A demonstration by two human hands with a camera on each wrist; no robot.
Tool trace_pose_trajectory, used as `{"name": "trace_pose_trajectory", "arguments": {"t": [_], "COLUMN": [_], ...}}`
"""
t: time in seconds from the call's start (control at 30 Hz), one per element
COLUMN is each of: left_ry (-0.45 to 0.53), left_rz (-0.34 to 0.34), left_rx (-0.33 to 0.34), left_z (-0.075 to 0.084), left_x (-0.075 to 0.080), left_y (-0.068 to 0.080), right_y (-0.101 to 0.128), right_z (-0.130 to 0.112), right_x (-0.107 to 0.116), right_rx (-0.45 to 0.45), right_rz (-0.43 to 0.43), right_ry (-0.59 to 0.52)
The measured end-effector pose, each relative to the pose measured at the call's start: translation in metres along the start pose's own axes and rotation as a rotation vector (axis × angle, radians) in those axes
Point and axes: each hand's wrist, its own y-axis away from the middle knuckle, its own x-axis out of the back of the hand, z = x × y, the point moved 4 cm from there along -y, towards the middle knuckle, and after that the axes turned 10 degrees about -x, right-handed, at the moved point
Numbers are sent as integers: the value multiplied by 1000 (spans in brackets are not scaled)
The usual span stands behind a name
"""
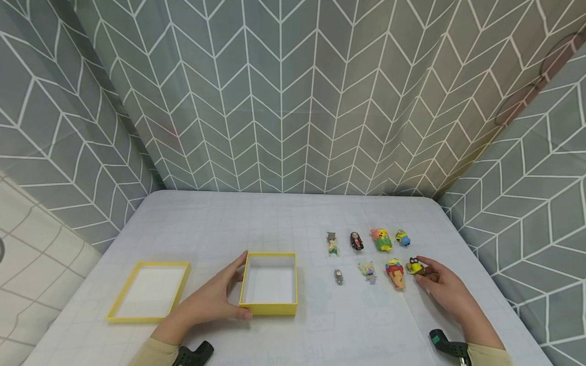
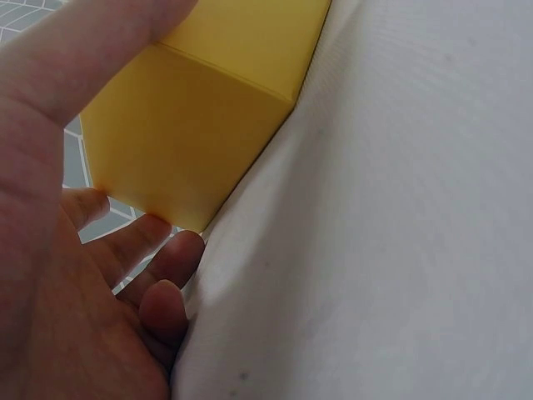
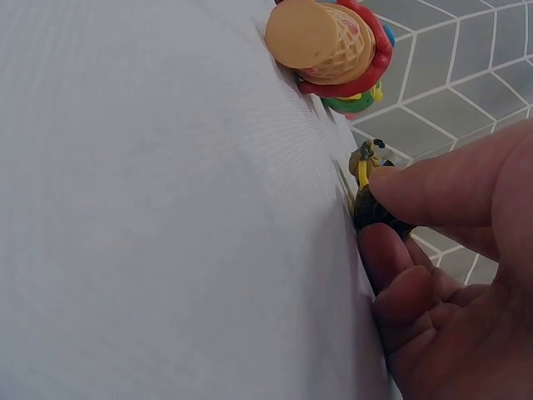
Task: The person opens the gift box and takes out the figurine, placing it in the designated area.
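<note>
A yellow box with a white inside (image 1: 268,309) sits on the table, its top uncovered. My left hand (image 1: 215,297) grips it from the left, thumb at the near corner and fingers at the far side. In the left wrist view, fingertips (image 2: 158,225) touch the yellow wall. At the right, my right hand (image 1: 441,284) pinches a small yellow-and-black figurine (image 1: 414,266) between thumb and fingers, low at the table surface. The right wrist view shows the figurine (image 3: 364,167) partly covered by the thumb. Just left of it lies a figurine with a waffle-cone body (image 1: 396,277).
A yellow-rimmed lid (image 1: 114,319) lies left of the box. Several more figurines lie in two rows: a grey-haired one (image 1: 332,244), a dark-robed one (image 1: 356,241), a green-and-yellow one (image 1: 382,241), a minion (image 1: 403,238), a small grey one (image 1: 339,277) and a multicoloured one (image 1: 368,273).
</note>
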Motion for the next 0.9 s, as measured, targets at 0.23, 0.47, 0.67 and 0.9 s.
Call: {"name": "trace_pose_trajectory", "arguments": {"t": [0.23, 0.47, 0.67, 0.9], "left_ry": [-1, -6, 0, -3], "left_rz": [1, 0, -5, -5], "left_rx": [-6, -10, -9, -12], "left_z": [0, 1, -1, -3], "left_x": [0, 1, 1, 0], "left_y": [0, 0, 0, 0], "right_y": [-2, -1, -1, 1], "right_z": [1, 5, 8, 9], "right_x": [3, 5, 5, 6], "right_rx": [-1, 15, 0, -8], "right_rz": [3, 20, 27, 20], "right_ry": [52, 57, 39, 22]}}
